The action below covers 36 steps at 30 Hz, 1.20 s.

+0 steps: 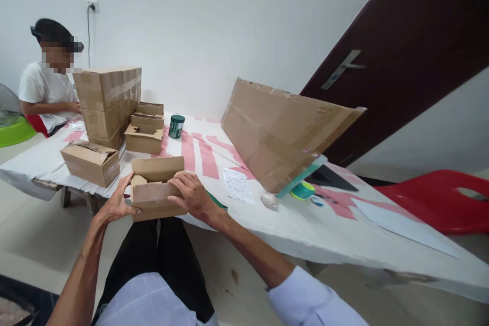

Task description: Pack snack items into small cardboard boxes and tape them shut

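Note:
A small brown cardboard box [158, 210] with its top flaps up sits at the table's near edge, right in front of me. My left hand [121, 201] grips its left end, thumb on the near face. Fingers of my right hand [191, 191] are bent over the near flap and right end of the box. The inside shows only in part. Left of it stands another cardboard box [89, 164] with its top flaps nearly closed. Behind is an opened box [143, 141], close to a green-lidded jar [176, 126].
Stacked taped boxes [110, 97] stand at the left, beside a seated person [51, 86]. A large cardboard sheet [282, 132] leans at the back. Handwritten paper [237, 185], a tape roll [303, 190] and a clear lump [269, 201] lie rightward. A red chair [439, 198] adjoins the table.

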Available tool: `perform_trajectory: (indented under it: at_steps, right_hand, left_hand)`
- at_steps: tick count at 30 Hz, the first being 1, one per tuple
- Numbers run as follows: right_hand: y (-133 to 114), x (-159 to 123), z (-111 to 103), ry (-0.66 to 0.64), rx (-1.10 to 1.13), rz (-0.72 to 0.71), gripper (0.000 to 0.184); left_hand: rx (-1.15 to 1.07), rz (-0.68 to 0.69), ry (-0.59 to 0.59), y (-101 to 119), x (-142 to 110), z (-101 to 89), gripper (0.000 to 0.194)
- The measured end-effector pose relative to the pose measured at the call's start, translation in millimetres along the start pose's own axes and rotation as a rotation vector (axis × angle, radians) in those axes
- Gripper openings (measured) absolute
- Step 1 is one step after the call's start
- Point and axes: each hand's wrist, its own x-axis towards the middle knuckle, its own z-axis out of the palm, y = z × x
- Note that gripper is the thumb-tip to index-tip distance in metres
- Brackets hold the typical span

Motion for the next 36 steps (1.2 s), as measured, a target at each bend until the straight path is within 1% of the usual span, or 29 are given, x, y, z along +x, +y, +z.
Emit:
perform_trajectory:
  at_steps: [1, 2, 4, 7, 10, 11, 12, 14, 16, 17, 19, 20, 21, 24, 25, 27, 30, 32, 34, 36]
  right_hand:
    - [-5, -7, 1, 0.046, -0.02, -0.004, 0.015]
    - [-10, -16, 3, 0.082, -0.037, -0.014, 0.013]
    - [-20, -35, 9, 0.123, -0.062, -0.057, 0.019]
    - [-30, -57, 20, 0.185, -0.097, -0.138, 0.015]
    - [-34, -65, 26, 0.24, -0.089, -0.16, 0.013]
    - [-34, -65, 26, 0.238, -0.071, -0.148, 0.013]
    - [-33, -63, 25, 0.223, -0.046, -0.133, 0.012]
    - [-29, -54, 20, 0.163, 0.03, -0.097, 0.014]
    - [-21, -38, 12, 0.086, 0.112, -0.038, 0.018]
    - [-16, -27, 7, 0.038, 0.14, -0.004, 0.019]
    - [-3, -2, -1, -0.093, 0.151, 0.062, 0.014]
    - [3, 11, -4, -0.179, 0.137, 0.088, 0.013]
    - [9, 24, -7, -0.275, 0.119, 0.11, 0.018]
    - [21, 56, -13, -0.538, 0.08, 0.183, 0.042]
    - [23, 64, -15, -0.608, 0.079, 0.198, 0.046]
    - [26, 75, -18, -0.716, 0.094, 0.193, 0.043]
    - [27, 83, -21, -0.84, 0.117, 0.147, 0.031]
    - [26, 84, -22, -0.893, 0.126, 0.128, 0.031]
    - [26, 83, -21, -0.879, 0.129, 0.118, 0.035]
    - [25, 80, -18, -0.818, 0.127, 0.119, 0.042]
  left_hand:
    - [0.009, 0.004, -0.009, -1, 1, -0.7, 0.125]
    - [0.017, 0.006, -0.015, -1, 2, -1.6, 0.125]
    - [0.03, 0.006, -0.032, -1, 5, -4.3, 0.126]
    - [-0.016, -0.005, -0.102, 1, 7, -12.1, 0.125]
    - [-0.17, -0.054, -0.188, 4, 5, -18.8, 0.111]
    - [-0.201, -0.075, -0.19, 6, 4, -18.9, 0.107]
    - [-0.201, -0.089, -0.176, 8, 3, -17.5, 0.106]
    - [-0.117, -0.086, -0.104, 11, 1, -10.9, 0.118]
    - [-0.011, -0.053, -0.028, 13, 1, -2.3, 0.132]
    - [0.024, -0.037, -0.001, 13, 1, 1.5, 0.136]
    - [0.047, -0.022, 0.021, 12, 0, 6.5, 0.136]
    - [0.044, -0.024, 0.021, 12, -1, 7.6, 0.135]
    - [0.037, -0.028, 0.02, 11, -1, 7.9, 0.135]
    - [-0.008, -0.051, 0.015, 9, -2, 6.8, 0.132]
    - [-0.025, -0.061, 0.013, 9, -1, 6.4, 0.131]
    - [-0.049, -0.073, 0.003, 9, -1, 6.2, 0.13]
    - [-0.054, -0.068, -0.013, 9, 3, 6.7, 0.129]
    - [-0.051, -0.07, -0.018, 10, 6, 7.1, 0.129]
    - [-0.057, -0.079, -0.015, 11, 9, 7.4, 0.129]
    - [-0.062, -0.083, -0.011, 13, 12, 7.4, 0.128]
